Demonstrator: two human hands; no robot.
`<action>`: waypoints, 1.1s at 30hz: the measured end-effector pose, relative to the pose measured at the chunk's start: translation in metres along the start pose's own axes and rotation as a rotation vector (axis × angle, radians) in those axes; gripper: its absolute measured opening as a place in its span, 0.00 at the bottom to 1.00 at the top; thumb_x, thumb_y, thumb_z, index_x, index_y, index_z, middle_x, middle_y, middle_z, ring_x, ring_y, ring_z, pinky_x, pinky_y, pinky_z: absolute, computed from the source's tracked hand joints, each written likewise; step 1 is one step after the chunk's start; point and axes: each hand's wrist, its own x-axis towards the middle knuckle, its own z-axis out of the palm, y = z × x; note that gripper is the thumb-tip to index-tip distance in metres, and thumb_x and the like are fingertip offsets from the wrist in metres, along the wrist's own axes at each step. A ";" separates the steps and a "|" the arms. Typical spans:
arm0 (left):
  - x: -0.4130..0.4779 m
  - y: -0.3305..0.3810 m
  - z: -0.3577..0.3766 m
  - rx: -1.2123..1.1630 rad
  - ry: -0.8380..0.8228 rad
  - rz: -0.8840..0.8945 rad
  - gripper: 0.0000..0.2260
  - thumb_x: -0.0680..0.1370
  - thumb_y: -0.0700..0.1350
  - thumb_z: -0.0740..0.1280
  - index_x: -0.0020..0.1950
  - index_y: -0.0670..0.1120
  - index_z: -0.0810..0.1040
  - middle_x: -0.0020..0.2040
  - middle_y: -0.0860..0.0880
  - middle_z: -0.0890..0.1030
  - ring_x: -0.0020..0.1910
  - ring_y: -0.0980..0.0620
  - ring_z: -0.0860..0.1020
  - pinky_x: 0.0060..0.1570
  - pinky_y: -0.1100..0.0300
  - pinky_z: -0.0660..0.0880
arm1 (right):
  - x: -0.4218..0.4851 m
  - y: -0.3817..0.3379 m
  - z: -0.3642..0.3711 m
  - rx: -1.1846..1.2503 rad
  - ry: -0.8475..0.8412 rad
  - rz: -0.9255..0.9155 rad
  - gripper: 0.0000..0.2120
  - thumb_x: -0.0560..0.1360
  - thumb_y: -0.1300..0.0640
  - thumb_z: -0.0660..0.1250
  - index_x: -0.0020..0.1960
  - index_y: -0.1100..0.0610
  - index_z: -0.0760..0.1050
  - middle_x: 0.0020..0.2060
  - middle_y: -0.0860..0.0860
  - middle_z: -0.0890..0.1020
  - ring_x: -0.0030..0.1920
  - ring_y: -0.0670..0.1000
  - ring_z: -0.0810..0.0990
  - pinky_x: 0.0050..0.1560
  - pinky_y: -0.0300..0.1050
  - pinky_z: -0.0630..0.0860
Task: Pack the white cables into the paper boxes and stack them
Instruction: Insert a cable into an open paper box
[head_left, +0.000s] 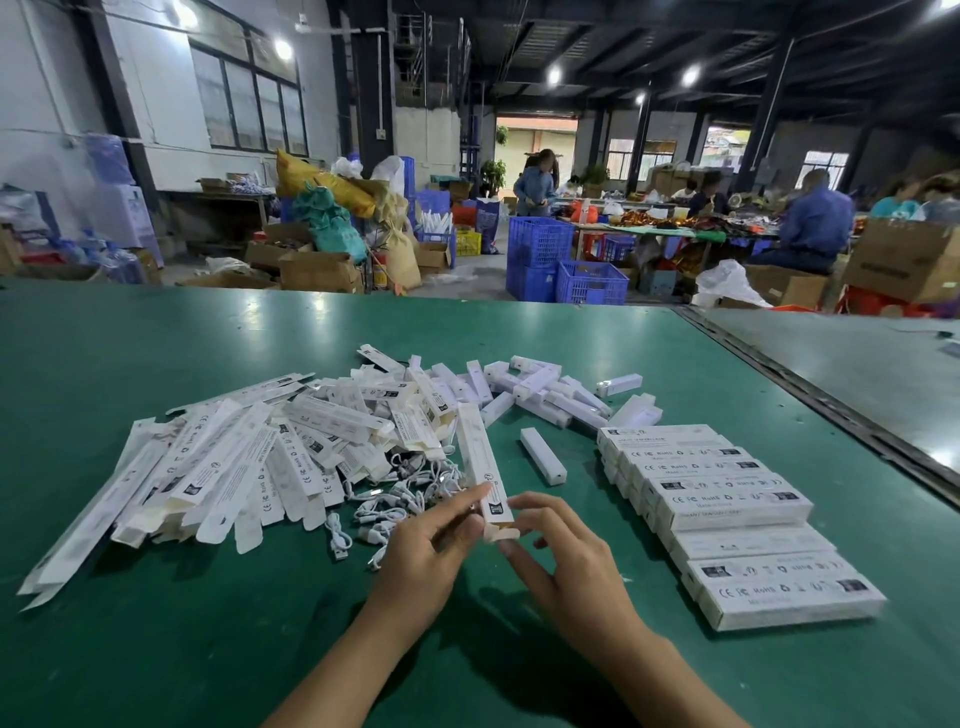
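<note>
The paper box (479, 457) in work sits at lower centre of the frame. Its long axis runs up-frame, away from the person, and its near end is at the hands. The left hand (431, 545) pinches that near end between thumb and forefinger. The right hand (566, 551) has its fingers (530, 506) curled at the same end, with thumb and forefinger closing on the open end flap (501, 532). The box therefore projects up-frame from between the two sets of fingertips, and they touch only its last portion. Whether a cable is already inside cannot be told. The step in hand appears to be closing the end flap. To do it well:

- Keep the walls square with the left hand and do not crush them.
- Fold the flap on its crease and guide the tab inside the wall.
- Press the tab flush, and confirm that no cable end is trapped under it.

Just left of the box, loose white cables (400, 499) lie on the green counter (156, 649). Further left is a heap of flat boxes (208, 467). At right of the frame, packed boxes (727, 506) stand stacked in a row, which is the likely destination once the flap is shut.
</note>
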 end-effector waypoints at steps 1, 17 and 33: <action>0.000 0.000 0.001 0.001 -0.003 -0.004 0.15 0.73 0.68 0.66 0.60 0.72 0.77 0.54 0.68 0.82 0.57 0.69 0.77 0.55 0.75 0.70 | 0.001 0.000 0.000 0.002 0.016 0.005 0.09 0.76 0.53 0.70 0.53 0.52 0.73 0.55 0.47 0.80 0.45 0.45 0.81 0.40 0.48 0.80; 0.002 -0.007 0.001 0.042 0.038 0.031 0.16 0.72 0.66 0.68 0.59 0.72 0.78 0.52 0.62 0.84 0.53 0.61 0.82 0.52 0.70 0.75 | 0.001 0.003 0.001 -0.024 0.092 -0.078 0.02 0.75 0.58 0.71 0.47 0.56 0.81 0.51 0.49 0.82 0.47 0.46 0.83 0.41 0.45 0.81; 0.000 -0.004 -0.002 0.000 0.003 -0.004 0.20 0.69 0.70 0.69 0.60 0.68 0.79 0.52 0.58 0.85 0.53 0.57 0.82 0.52 0.67 0.76 | 0.000 0.005 0.000 0.053 0.056 -0.051 0.01 0.74 0.61 0.73 0.46 0.58 0.83 0.52 0.48 0.84 0.49 0.41 0.82 0.50 0.39 0.80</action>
